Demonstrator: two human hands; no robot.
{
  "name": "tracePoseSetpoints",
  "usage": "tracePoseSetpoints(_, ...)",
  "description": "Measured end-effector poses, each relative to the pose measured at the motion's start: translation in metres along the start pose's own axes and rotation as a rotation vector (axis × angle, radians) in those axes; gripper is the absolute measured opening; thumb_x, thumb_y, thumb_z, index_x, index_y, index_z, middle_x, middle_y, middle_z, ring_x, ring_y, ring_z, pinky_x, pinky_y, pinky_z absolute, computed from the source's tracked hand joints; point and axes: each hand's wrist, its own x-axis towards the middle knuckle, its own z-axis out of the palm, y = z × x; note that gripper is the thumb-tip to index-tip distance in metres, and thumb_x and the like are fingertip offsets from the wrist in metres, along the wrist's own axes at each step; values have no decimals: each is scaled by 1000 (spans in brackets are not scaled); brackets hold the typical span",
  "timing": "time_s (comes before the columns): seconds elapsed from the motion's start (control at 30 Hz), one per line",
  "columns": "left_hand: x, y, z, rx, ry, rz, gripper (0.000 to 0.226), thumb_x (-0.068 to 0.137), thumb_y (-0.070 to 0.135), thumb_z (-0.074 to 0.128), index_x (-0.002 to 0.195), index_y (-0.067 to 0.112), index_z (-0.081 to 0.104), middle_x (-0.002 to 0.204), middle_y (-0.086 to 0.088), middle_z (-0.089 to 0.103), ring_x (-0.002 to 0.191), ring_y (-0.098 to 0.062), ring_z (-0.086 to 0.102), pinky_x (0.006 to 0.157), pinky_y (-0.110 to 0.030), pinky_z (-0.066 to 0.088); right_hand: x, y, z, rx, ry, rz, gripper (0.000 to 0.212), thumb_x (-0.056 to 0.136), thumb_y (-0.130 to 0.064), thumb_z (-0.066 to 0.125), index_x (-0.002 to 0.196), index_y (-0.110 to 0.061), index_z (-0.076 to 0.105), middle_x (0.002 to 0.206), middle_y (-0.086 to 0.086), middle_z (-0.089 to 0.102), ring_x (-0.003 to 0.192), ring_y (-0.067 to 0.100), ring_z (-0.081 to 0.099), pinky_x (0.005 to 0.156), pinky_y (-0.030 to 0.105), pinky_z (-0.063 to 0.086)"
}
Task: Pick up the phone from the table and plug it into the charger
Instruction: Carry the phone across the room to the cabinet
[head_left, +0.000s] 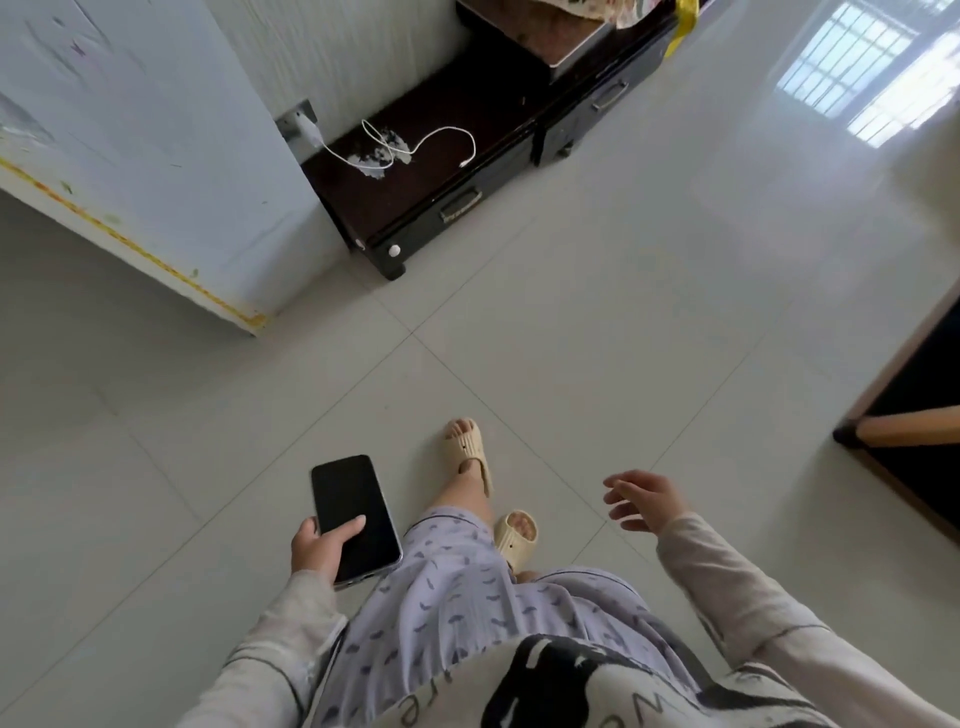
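Phone (355, 518) gripped in our left hand (318, 545), thumb across screen; right hand (641, 500) open, empty. Risk: loose one-handed hold slips while reaching cable plug (464, 164) on cabinet (415, 176).

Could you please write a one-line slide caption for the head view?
Left hand holds the phone; right hand empty, charger cable ahead on the dark cabinet.

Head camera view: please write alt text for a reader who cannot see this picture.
A person's left hand holds a dark-screened phone while the right hand hangs open and empty above a tiled floor. Ahead, a white charger cable lies loose on a low dark cabinet, its adapter plugged into a wall socket.
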Motion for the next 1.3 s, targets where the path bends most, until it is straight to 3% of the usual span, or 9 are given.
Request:
tracePoseSetpoints(0.13,22,45,33,1,-20,20,18,75,-1,68,79,8,52,96,-15,58,88,-25,54,80,-32,41,29,-33,-7,-13,15,39,14,91,-2,41,92,-6,55,66,4,54,27,-3,51,33,9,40)
tracePoseSetpoints(0.27,44,105,64,6,-35,37,19,75,-1,68,85,4,53,96,-16,58,89,-24,53,81,-32,41,51,-65,-16,-6,62,88,15,91,0,41,92,-4,55,64,5,53,49,16,50,47,19,37)
tracePoseSetpoints(0.33,52,138,79,3,-48,53,18,75,-1,68,78,7,52,97,-15,58,90,-24,53,81,-32,41,60,-78,-21,2,91,132,13,91,1,41,92,-2,54,63,7,52,51,18,46,42,17,36)
tracePoseSetpoints(0.43,64,192,102,-31,-110,90,17,75,-2,68,82,6,54,98,-15,58,92,-26,56,84,-34,44,75,-99,-26,40,121,185,13,91,3,40,87,0,53,62,10,49,39,18,50,28,9,32)
tracePoseSetpoints(0.53,70,241,127,-3,-169,142,24,75,-1,68,93,3,53,98,-15,59,91,-26,56,83,-34,45,88,-124,-32,97,130,178,25,91,6,39,71,-2,51,62,13,47,17,5,45,26,5,29)
tracePoseSetpoints(0.77,84,320,171,-89,-190,160,19,75,1,68,74,12,53,97,-15,59,88,-27,56,81,-34,45,125,-202,-56,82,144,166,30,92,1,41,66,-10,51,63,10,48,19,3,46,29,8,32)
tracePoseSetpoints(1.07,99,347,225,-170,10,9,25,76,0,67,68,14,48,85,-10,58,89,-24,53,81,-32,42,204,-338,-89,-115,9,80,29,91,2,42,67,-10,51,63,10,49,18,0,45,27,6,32)
tracePoseSetpoints(1.17,96,347,241,-186,88,-78,20,76,1,67,71,8,50,93,-13,58,90,-24,52,85,-37,44,228,-390,-98,-215,-58,26,29,92,2,40,67,-10,51,63,9,50,19,-2,45,27,6,32)
tracePoseSetpoints(1.3,89,341,258,-310,175,-181,21,76,1,68,68,9,50,83,-14,58,88,-28,54,76,-35,46,255,-450,-108,-345,-156,-26,31,92,0,40,67,-13,52,64,6,51,22,-4,47,29,8,35)
